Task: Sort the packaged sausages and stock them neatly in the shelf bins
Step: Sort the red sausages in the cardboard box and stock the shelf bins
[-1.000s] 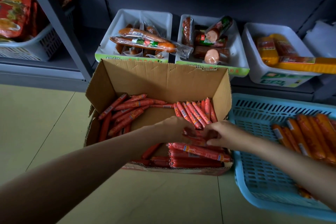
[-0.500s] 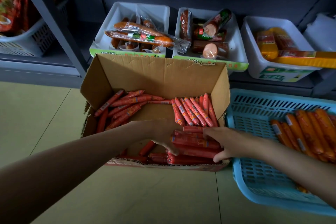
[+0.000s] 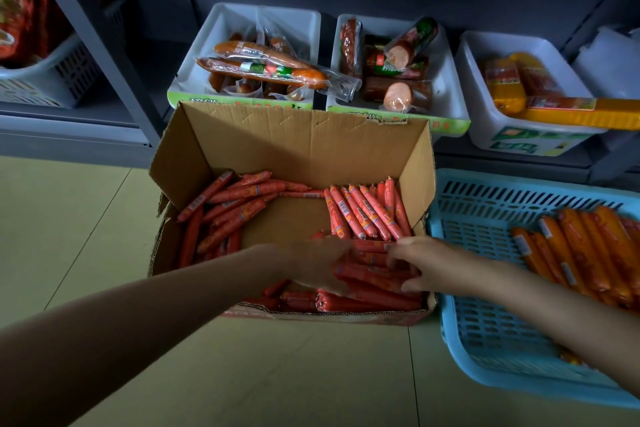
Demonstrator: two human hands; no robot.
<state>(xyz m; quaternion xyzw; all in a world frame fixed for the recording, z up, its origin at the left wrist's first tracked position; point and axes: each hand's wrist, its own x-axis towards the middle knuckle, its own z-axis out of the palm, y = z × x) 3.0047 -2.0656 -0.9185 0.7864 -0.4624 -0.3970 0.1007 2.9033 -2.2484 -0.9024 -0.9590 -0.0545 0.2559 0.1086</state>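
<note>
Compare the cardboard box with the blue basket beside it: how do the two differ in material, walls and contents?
The cardboard box is brown with solid walls; the blue basket is plastic with slotted, see-through walls. The box holds thin red sausages, and both hands reach into it; the basket holds thicker orange sausages piled at its right side, untouched. Both stand on the floor below the shelf bins, open-topped.

Both hands, left hand (image 3: 311, 265) and right hand (image 3: 427, 265), have closed round the red sausage bundle (image 3: 375, 272)
</note>
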